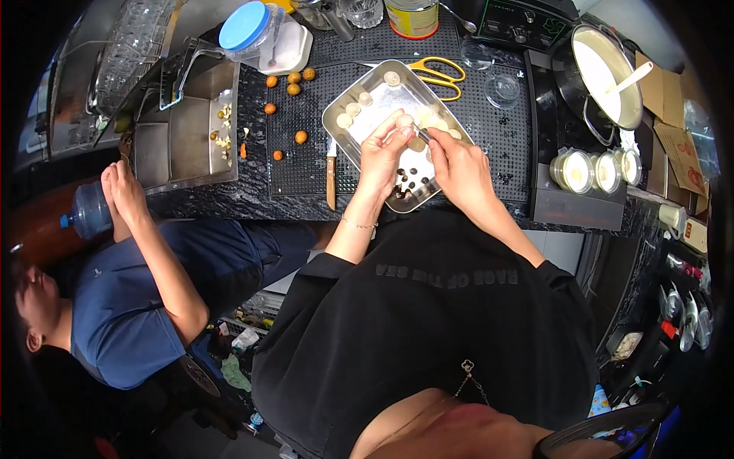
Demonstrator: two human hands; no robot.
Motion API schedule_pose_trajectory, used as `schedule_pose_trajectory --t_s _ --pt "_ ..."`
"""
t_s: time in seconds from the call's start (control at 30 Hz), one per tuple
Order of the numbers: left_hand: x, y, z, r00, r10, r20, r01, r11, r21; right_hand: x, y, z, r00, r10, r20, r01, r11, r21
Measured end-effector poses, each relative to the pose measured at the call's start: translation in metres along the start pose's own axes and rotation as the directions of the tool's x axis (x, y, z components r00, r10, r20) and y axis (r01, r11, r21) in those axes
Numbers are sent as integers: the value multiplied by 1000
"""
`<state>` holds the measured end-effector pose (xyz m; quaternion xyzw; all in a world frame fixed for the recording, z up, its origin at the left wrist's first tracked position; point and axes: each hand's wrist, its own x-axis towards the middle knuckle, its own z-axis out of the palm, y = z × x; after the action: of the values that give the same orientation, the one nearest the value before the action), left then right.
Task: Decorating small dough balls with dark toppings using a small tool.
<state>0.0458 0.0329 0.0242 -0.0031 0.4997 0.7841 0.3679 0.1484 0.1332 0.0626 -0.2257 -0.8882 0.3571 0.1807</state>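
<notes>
Over a metal tray [367,129], my left hand [383,143] pinches a peeled translucent fruit [405,120], which looks like a longan. My right hand [465,163] grips a small metal tool [425,134], its tip at the fruit; the fingers hide most of the tool. Several peeled fruits [352,109] lie along the tray's left side, and more pale flesh [438,123] sits under and beyond my right hand. Dark seeds [413,182] are gathered at the near corner. A wooden-handled knife [331,181] rests left of the tray.
Several unpeeled brown fruits [301,136] sit on the black rubber mat [309,172]. Yellow-handled scissors [441,77] lie behind the tray. Rightward are lidded cups [576,171] and a pot of white liquid [596,80]. A metal sink [200,137] and a person in blue [126,310] are leftward.
</notes>
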Motion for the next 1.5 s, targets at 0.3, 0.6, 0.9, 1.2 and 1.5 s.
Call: schedule_pose_trajectory --t_s 0.3,0.6,0.9,1.2,1.5 --pt "4 -12 -7 925 373 73 -367 825 429 -1 -1 6 999 -25 29 25 1000 -9" --pt "0 11 -2 987 159 -23 -156 981 113 3 4 10 980 -175 -90 180 983 48" --pt "13 29 -30 967 -243 82 248 966 -70 -5 4 11 929 -370 -15 359 909 -210" --pt "-1 15 -2 996 29 -89 -31 999 -15 -18 0 16 962 -257 -88 239 956 -168" --pt "0 4 0 987 158 -15 -156 984 82 -9 2 21 989 -89 -119 109 978 178"
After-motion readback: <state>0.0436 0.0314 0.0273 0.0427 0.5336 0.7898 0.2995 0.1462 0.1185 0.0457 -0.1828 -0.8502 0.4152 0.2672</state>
